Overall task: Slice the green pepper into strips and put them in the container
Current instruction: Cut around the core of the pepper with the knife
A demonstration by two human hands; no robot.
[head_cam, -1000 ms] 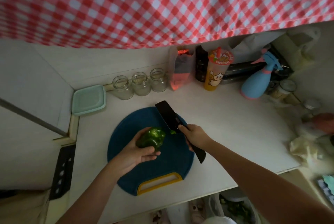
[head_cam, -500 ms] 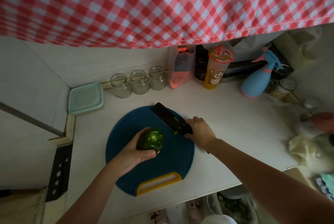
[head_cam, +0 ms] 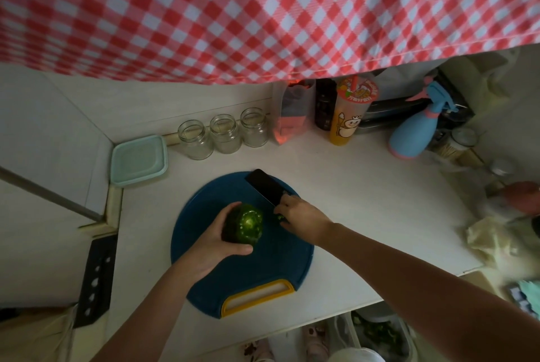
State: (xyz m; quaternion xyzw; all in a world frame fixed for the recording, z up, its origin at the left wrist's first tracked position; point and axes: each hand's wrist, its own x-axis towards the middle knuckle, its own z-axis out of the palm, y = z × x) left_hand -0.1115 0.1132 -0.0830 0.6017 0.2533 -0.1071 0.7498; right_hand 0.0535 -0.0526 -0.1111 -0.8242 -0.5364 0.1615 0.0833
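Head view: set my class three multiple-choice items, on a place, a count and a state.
1. Where is the green pepper? A on the blue cutting board; B in a jar; C on the floor.
2. How many glass jars stand by the wall? A two; B three; C five.
3. What is the left hand doing? A gripping the pepper; B lying flat on the board; C lifting a jar.
Key: 1 A, the board lies under it; 2 B, three in a row; 3 A, fingers curl round it.
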